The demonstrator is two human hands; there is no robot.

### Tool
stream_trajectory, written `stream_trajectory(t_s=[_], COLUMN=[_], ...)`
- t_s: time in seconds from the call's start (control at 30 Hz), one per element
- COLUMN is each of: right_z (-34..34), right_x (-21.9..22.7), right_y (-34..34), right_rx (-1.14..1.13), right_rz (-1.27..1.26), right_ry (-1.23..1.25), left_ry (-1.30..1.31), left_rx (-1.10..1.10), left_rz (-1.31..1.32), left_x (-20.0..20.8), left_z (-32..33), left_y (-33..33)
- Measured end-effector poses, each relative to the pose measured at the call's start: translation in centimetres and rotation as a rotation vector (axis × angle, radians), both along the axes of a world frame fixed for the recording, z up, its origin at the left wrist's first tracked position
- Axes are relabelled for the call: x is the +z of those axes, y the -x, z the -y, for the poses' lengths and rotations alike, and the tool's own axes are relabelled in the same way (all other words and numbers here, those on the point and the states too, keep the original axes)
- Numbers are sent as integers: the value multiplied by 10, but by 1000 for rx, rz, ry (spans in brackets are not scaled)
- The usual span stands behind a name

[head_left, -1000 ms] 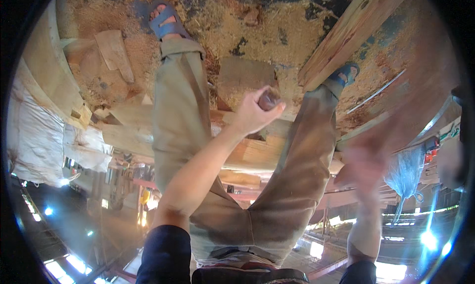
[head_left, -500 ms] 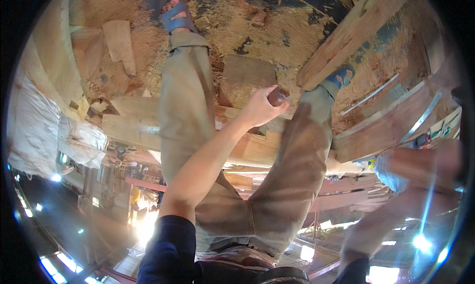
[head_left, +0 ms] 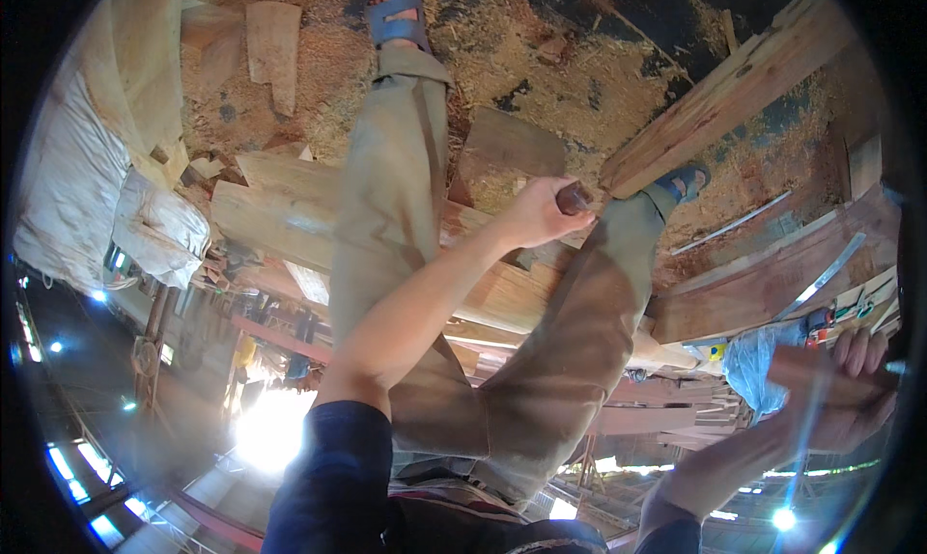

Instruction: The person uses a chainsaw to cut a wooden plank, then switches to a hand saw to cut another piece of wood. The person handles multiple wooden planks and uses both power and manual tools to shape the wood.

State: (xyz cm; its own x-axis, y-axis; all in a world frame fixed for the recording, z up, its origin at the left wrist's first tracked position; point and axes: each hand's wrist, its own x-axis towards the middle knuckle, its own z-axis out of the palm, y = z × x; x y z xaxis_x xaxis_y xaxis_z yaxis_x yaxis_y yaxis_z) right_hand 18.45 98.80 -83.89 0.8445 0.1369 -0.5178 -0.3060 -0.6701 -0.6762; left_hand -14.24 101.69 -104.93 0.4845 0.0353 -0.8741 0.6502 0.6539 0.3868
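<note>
My left hand (head_left: 534,213) is wrapped round a dark brown rounded handle (head_left: 574,198), whose blunt end shows above my fist; whatever lies at its other end is hidden. It hangs between my knees, beside a plank (head_left: 517,289) that runs crosswise under my legs. Out at the far right, my right hand (head_left: 857,385) is raised and closed on a brown wooden block (head_left: 800,373). The rim of the view cuts off part of that hand, so the block's full shape cannot be made out.
A thick timber (head_left: 724,91) slants in by my right foot. Wood offcuts (head_left: 273,52) and sawdust cover the floor. White sacks (head_left: 72,182) stand at left. At right are a curved board (head_left: 744,279), a metal strip (head_left: 821,276) and a blue plastic bag (head_left: 755,371).
My right hand, blurred before, has come lower in the picture with the wooden block and shows sharper. My left hand keeps its hold on the handle while the whole view shifts slightly.
</note>
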Motion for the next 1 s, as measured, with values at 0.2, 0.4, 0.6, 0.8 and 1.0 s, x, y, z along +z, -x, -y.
stream_trajectory(t_s=[0.2, 0.4, 0.6, 0.8, 1.0], right_z=[104, 164, 222, 217, 212], right_x=[-50, 5, 37, 30, 25], right_y=[92, 97, 160, 175, 179], right_rx=[780, 95, 78, 288, 405], right_rz=[-810, -817, -847, -745, -680], right_ry=[479, 542, 691, 806, 812], left_ry=[-288, -246, -336, -374, -237], left_rx=[25, 60, 46, 3, 475], left_rz=[-91, -146, -189, -225, -607], left_x=[29, 25, -32, 21, -10], left_z=[6, 15, 14, -8, -15], left_y=[-4, -1, -16, 5, 37])
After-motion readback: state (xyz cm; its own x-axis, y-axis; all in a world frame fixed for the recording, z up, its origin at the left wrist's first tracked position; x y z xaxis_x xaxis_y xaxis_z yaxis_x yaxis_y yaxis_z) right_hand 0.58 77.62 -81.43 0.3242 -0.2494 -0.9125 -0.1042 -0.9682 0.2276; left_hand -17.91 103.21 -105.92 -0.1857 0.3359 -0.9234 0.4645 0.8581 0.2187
